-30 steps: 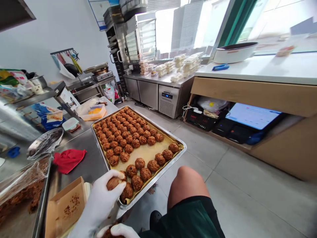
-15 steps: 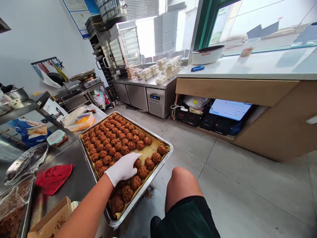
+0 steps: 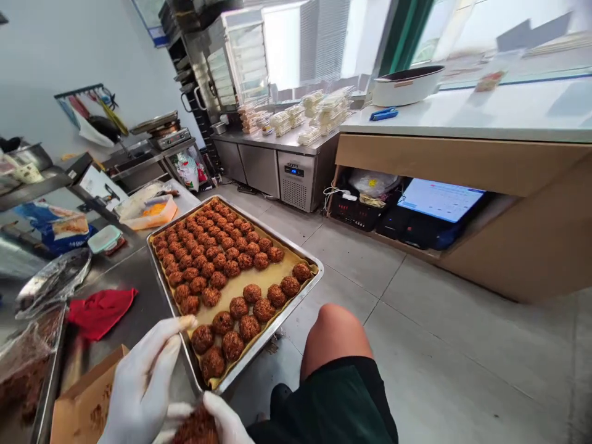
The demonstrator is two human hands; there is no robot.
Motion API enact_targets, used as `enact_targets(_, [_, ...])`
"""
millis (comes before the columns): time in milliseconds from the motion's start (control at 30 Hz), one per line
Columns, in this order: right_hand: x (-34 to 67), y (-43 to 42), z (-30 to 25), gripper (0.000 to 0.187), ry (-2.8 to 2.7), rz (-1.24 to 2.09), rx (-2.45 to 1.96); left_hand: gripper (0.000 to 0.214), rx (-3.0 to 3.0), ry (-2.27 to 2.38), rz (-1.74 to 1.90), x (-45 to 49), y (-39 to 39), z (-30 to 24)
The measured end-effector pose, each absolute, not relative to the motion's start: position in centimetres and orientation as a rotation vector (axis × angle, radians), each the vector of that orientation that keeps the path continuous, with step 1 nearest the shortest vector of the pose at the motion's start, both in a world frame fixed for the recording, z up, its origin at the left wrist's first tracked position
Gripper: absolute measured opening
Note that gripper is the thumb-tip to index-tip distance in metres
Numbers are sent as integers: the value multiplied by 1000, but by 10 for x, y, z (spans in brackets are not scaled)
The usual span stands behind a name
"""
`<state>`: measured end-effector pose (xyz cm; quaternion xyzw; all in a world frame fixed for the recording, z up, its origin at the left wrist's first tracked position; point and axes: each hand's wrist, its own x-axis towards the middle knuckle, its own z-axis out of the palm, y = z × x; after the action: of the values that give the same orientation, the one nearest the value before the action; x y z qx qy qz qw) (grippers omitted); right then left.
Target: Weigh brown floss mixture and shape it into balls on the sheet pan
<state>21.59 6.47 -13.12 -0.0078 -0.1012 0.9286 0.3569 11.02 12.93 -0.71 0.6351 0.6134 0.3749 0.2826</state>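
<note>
My left hand (image 3: 143,373), in a white glove, hovers at the near left corner of a metal tray (image 3: 272,324). Its fingers are stretched and apart, with nothing seen between them. At the bottom edge, my gloved right hand (image 3: 224,419) is closed around a brown, rough-coated ball (image 3: 197,427), partly cut off by the picture. Rows of similar brown balls (image 3: 224,246) fill the far part of the tray on a yellowish liner. A smaller group of larger-looking balls (image 3: 248,328) lies along its near right edge, with a strip of bare liner between.
Left of the tray lie a red cloth (image 3: 102,313), an open cardboard box (image 3: 86,394) and a plastic-covered pan (image 3: 28,394). Behind stands a plastic tub (image 3: 148,216) with orange contents. My knee (image 3: 335,339) is close to the tray's right side.
My left hand has drawn back from among the balls to the near left corner. My right hand has come into view holding a ball. Some balls in the middle now sit differently.
</note>
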Motion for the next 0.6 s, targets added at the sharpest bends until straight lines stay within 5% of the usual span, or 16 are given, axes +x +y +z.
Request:
enact_targets(100, [205,60,-131,73,-29,2397,-15,42,1343,1720,1103,96,60,-35])
enact_targets(333, [177,47,-116,50,261,2369,-277,42,1686,1901,1249,94,7,-103])
enact_targets(600, [153,31,-101,30,-21,2147,-731,41,1754,1976,1312,63,-9,-96])
